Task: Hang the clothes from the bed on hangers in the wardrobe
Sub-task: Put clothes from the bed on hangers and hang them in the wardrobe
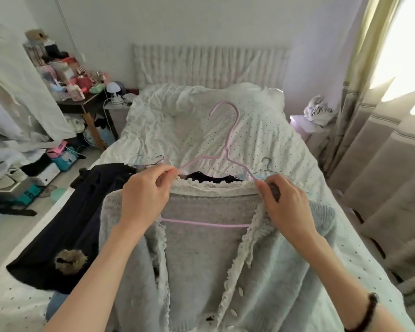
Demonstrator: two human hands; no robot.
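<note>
A grey cardigan [225, 248] with a white lace collar lies front-up and unbuttoned at the near end of the bed [261, 130], with a pink hanger [227, 149] partly inside it: the hook points toward the headboard [209, 65], and the bottom bar shows through the open front. The left hand [145, 195] pinches the hanger's left shoulder wire at the collar; the right hand [286, 207] has its fingers curled around the right shoulder of the hanger and the knit there. A dark wristband [367, 310] sits on the right forearm.

A black garment [65, 224] with a fur pompom [70, 259] lies along the bed's left edge, touching the cardigan's left sleeve. More wire hangers [266, 164] and another dark piece [211, 177] lie just beyond the collar, mid-bed. The far half of the bed shows only rumpled dotted duvet.

Left of the bed, the floor is crowded with boxes and clothes [34, 173], and a cluttered table [82, 104] stands by the headboard's left corner. Curtains [381, 164] hang close along the right edge
</note>
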